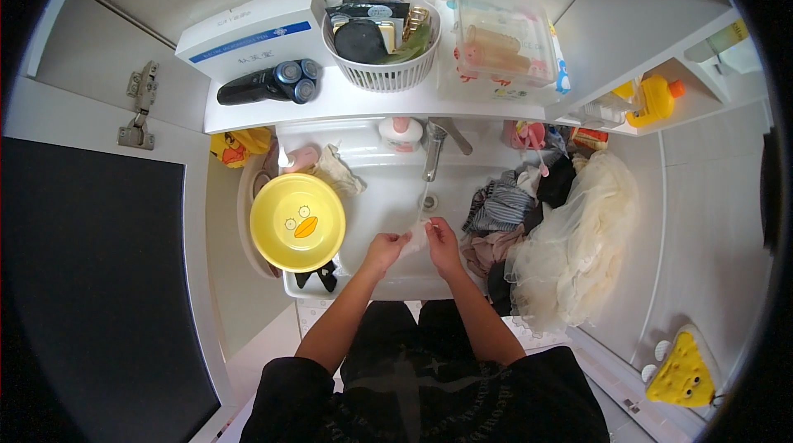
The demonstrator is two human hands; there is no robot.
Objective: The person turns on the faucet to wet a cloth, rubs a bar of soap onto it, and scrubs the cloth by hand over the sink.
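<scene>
Over the white sink (376,203), my left hand (387,251) and my right hand (443,243) pinch a small, thin, whitish-pink piece of cloth (415,239) between them. Its exact kind cannot be made out. A thin stream of water runs from the metal faucet (433,154) down to the cloth. Just beyond my hands lies the drain (429,202). Both hands are closed, the left on the cloth's left side and the right on its upper right corner.
At left stands a yellow basin (297,222) with a cartoon face. Clothes (500,203) and cream tulle fabric (578,245) heap at right. A pump bottle (297,160) and a soap dispenser (401,134) stand behind. The shelf above bears a shaver (268,84), a basket (380,75) and a clear box (504,38).
</scene>
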